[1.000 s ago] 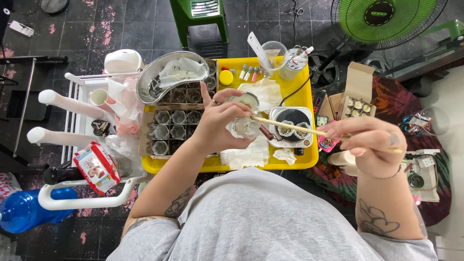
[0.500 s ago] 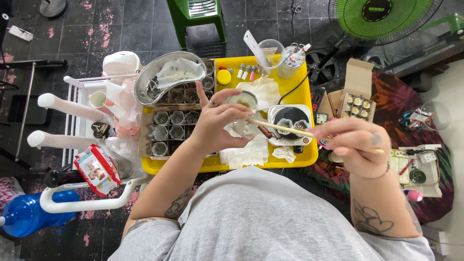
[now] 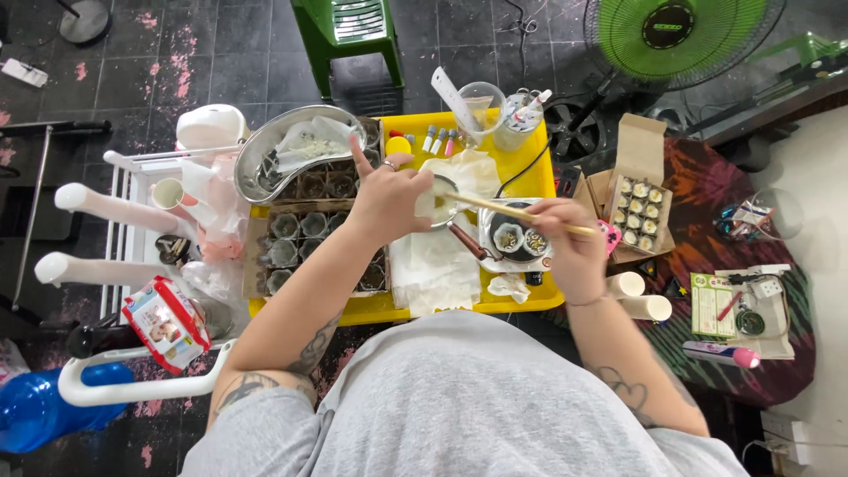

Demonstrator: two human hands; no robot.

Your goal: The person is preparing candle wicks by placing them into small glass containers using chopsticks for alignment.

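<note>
My left hand (image 3: 386,196) grips a small pot (image 3: 444,200) of pale liquid over the yellow tray (image 3: 526,163), its index finger pointing up. My right hand (image 3: 565,238) holds a thin wooden stick (image 3: 495,208) whose tip reaches into that pot. Under the right hand a round dark hot plate (image 3: 516,240) carries small filled cups. A white cloth (image 3: 435,261) lies on the tray below the pot. A cardboard grid of small glass jars (image 3: 296,238) sits under my left forearm.
A metal kidney dish (image 3: 291,146) rests at the tray's far left. A box of small jars (image 3: 638,208) stands right of the tray. A green fan (image 3: 680,35) and green stool (image 3: 346,31) are beyond. A white rack (image 3: 115,238) and blue bottle (image 3: 35,406) lie left.
The right hand has moved left and closer to the hot plate, bringing the stick's tip into the pot. The left hand keeps its hold on the pot.
</note>
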